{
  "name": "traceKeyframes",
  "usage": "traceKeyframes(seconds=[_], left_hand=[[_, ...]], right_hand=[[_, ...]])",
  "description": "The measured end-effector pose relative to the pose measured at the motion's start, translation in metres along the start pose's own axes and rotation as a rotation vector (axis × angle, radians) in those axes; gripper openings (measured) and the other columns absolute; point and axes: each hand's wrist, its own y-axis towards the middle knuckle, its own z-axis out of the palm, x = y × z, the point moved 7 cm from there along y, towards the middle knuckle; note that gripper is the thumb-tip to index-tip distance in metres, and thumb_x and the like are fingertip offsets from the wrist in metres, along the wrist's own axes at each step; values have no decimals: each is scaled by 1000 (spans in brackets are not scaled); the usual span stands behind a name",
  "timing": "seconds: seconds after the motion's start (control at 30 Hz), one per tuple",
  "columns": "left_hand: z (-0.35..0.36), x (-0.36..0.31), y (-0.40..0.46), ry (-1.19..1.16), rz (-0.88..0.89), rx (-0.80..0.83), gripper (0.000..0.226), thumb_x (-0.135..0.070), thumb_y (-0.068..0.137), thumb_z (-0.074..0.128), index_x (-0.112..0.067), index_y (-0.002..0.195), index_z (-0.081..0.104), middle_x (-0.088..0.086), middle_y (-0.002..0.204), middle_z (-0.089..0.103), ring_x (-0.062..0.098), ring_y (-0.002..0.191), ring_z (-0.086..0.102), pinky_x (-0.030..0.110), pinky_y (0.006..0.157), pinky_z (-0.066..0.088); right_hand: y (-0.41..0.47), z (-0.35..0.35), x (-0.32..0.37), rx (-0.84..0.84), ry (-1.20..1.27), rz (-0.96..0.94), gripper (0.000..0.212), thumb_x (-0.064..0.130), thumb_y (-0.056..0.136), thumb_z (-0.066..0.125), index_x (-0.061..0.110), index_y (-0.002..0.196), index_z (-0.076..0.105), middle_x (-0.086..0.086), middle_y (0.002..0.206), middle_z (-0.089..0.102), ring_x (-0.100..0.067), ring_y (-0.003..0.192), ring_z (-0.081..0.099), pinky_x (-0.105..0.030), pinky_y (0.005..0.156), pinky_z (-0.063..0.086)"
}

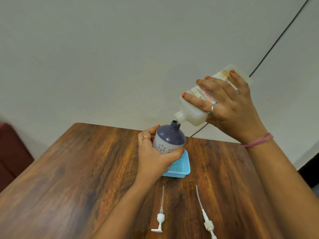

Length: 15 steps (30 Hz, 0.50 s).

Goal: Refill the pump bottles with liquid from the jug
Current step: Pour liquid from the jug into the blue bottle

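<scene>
While left hand (153, 156) fingers grip the purple pump bottle (170, 138) and right hand (229, 107) fingers clasp the tilted jug (195, 107), its spout sits just beside the narrow neck, so liquid may miss.

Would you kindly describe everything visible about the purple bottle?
The purple bottle looks like plastic: a dark purple rounded shoulder and neck over a pale lilac body printed with white flowers. Its pump is off, so the threaded neck is open. It tilts slightly toward the jug, whose spout sits at its mouth. The left hand grips its body, holding it above the blue basket on the table.
</scene>
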Motion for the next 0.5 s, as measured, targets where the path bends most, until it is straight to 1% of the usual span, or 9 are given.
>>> traceKeyframes(seconds=[0.2, 0.5], left_hand=[[0, 1, -1, -5, -8, -2, 78, -15, 57, 91, -32, 116, 42, -6, 118, 46, 4, 92, 60, 7, 62, 49], [1, 4, -1, 12, -17, -4, 80, -17, 58, 91, -30, 119, 43, -7, 118, 46, 7, 95, 59, 8, 63, 50]], right_hand=[[2, -2, 0, -12, -37, -19, 53, 16, 93, 60, 35, 140, 45, -10, 128, 61, -27, 118, 59, -50, 106, 31], [2, -4, 0, -40, -49, -28, 50, 13, 93, 58, 36, 137, 51, -9, 126, 63, -26, 116, 61, -50, 103, 37]])
